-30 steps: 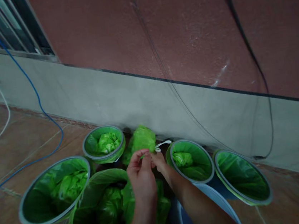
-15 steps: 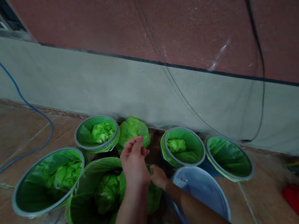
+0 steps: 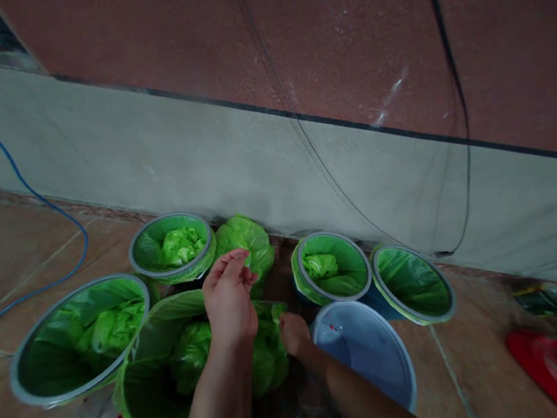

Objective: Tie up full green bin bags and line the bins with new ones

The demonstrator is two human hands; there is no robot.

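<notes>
Hovering with fingers loosely curled, holding nothing, left hand (image 3: 228,295) sits over tied green bag (image 3: 247,243) by the wall. Right hand (image 3: 295,333) presses crumpled green bags (image 3: 268,358), grip unclear. Thin, soft, slippery film; pinch at the knot.

no readable text, labels, brands, numbers or signs anywhere

Crumpled green bag (image 3: 269,351) between buckets

Dim, flat light; soft overall blur; glare streak on wall (image 3: 387,99); edges bowed.
</notes>
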